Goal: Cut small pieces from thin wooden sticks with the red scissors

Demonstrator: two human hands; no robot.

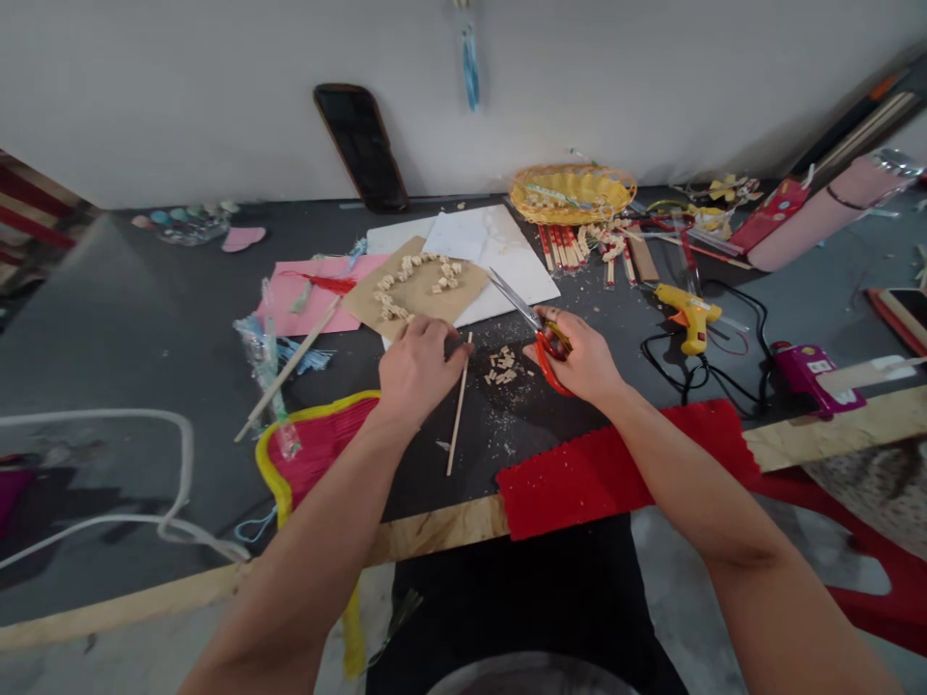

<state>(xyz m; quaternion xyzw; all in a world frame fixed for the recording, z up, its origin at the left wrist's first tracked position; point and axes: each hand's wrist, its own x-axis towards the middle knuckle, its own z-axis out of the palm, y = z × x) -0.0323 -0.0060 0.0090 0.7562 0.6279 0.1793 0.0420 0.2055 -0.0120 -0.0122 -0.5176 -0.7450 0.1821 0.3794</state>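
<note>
My right hand (583, 357) is closed around the scissors (516, 297), whose red handle shows below the fingers. Their blades point up and left, away from me. My left hand (422, 365) rests with curled fingers at the front edge of a brown card (435, 290); whatever it pinches is hidden. A curved row of small pale wooden pieces (387, 294) lies on that card. Beside my left thumb is a thin wooden stick (459, 410); whether they touch, I cannot tell. Short cut stick pieces (502, 367) lie heaped between my hands.
A yellow glue gun (689, 317) with a black cord lies at right, near a pink bottle (826, 212). Behind are a yellow basket (572, 193) and a leaning phone (362, 145). Red cloth (572, 483) covers the front edge; a longer stick (290, 367) lies left.
</note>
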